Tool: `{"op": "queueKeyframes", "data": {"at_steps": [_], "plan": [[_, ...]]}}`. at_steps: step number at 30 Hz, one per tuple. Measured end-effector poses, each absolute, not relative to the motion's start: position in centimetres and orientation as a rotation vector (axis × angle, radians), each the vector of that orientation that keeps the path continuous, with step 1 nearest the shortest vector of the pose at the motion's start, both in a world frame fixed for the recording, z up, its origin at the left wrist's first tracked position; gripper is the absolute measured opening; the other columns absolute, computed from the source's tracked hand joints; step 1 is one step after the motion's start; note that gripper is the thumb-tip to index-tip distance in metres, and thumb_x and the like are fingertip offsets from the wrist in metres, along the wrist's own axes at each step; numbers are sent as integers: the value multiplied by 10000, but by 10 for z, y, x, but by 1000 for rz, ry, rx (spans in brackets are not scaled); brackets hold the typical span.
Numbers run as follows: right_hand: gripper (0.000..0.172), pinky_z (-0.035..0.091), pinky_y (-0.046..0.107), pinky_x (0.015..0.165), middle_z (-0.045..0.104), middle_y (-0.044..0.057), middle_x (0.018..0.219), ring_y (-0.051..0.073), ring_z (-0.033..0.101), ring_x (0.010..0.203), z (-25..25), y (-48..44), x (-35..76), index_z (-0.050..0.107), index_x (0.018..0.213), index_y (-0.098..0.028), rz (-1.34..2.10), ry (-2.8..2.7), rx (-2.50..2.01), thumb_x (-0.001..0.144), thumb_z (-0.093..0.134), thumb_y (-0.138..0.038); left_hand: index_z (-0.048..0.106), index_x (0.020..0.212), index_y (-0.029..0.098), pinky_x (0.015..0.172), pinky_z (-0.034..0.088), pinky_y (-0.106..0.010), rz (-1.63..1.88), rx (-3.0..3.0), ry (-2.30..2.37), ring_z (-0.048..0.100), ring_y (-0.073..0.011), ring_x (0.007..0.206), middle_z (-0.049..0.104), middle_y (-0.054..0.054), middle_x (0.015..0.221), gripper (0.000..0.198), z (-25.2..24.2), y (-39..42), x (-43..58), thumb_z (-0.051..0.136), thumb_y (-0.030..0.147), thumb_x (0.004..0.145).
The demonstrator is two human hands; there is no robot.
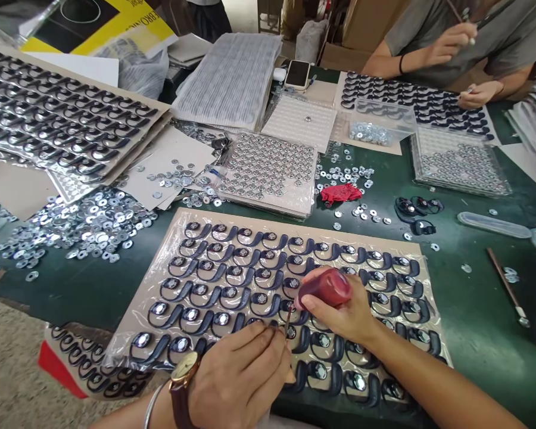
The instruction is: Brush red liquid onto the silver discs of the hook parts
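My right hand [346, 310] is wrapped round a dark red squeeze bottle [328, 287], tilted with its narrow end down to the left. Just below that end a thin dark tip [288, 322] shows by the fingertips of my left hand [245, 369]. The left fingers are pressed together; what they hold is mostly hidden. Both hands are over a film-covered cardboard sheet [295, 220] bearing rows of dark hook-shaped pieces [236, 274], each with a shiny round disc. A watch [185, 366] is on my left wrist.
Loose metal washers [102, 220] lie heaped at left. Behind the sheet are a stack of disc-filled trays [268, 167] and a red cloth [340, 192]. A brown stick [504, 283] lies at right. Across the table, a co-worker's hand [451, 44] holds a thin stick.
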State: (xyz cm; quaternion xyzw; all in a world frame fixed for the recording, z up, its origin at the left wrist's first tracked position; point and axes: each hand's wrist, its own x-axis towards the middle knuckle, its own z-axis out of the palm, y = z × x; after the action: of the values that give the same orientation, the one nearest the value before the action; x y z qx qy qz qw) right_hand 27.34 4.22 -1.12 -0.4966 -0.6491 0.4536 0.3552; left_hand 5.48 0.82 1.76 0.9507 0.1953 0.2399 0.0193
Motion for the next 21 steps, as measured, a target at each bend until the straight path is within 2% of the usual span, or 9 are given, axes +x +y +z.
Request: {"op": "queueKeyframes", "data": {"at_steps": [7, 21], "plan": [[189, 559, 289, 607, 702, 39, 702, 180, 669, 616, -12, 42, 273, 609, 887, -176, 1106, -1669, -1332, 775, 649, -322, 666, 963, 62, 790, 580, -339, 756, 2956, 642, 676, -216, 880, 702, -114, 964, 177, 17, 8, 56, 550, 150, 863], [144, 530, 285, 580, 662, 7, 630, 160, 628, 556, -8, 43, 276, 611, 849, -179, 1002, -1679, -1366, 784, 631, -306, 663, 971, 57, 805, 575, -341, 742, 2932, 622, 675, -220, 890, 699, -119, 966, 179, 16, 6, 53, 562, 149, 856]]}}
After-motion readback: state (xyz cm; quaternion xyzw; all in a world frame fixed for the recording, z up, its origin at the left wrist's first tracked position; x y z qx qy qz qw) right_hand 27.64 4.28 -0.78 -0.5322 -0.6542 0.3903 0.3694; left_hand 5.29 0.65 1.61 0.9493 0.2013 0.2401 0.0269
